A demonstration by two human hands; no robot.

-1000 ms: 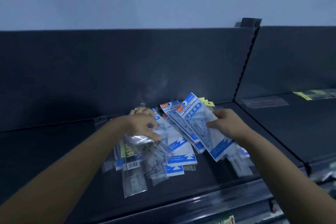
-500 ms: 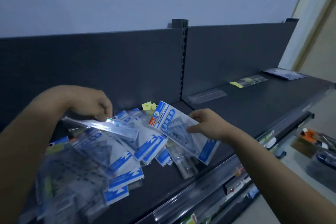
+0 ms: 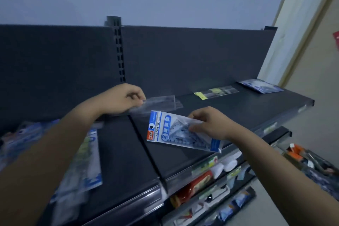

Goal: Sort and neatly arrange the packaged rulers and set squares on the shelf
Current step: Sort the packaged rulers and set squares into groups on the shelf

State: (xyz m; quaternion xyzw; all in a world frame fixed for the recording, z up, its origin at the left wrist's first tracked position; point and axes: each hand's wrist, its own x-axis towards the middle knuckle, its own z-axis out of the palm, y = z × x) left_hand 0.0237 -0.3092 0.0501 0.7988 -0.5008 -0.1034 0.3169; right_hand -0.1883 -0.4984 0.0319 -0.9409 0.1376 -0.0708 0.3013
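Note:
My right hand (image 3: 209, 124) pinches a blue-and-white "Geometric" set square pack (image 3: 176, 132) and holds it tilted above the dark shelf (image 3: 238, 113). My left hand (image 3: 121, 100) grips one end of a clear packaged ruler (image 3: 157, 103), which reaches right over another clear ruler pack lying by the back panel. A blurred heap of mixed ruler and set square packs (image 3: 80, 163) lies on the left shelf section, partly hidden by my left forearm.
Further right on the shelf lie a ruler pack with a yellow label (image 3: 216, 92) and a blue set square pack (image 3: 260, 86) near the end. Lower shelves (image 3: 211, 176) hold other stationery. A box of items (image 3: 311, 161) sits low right, beside a cream wall.
The view has swung right. Both hands carried their packs from over the heap to the right shelf section. The left hand's ruler now hovers above the lone clear pack.

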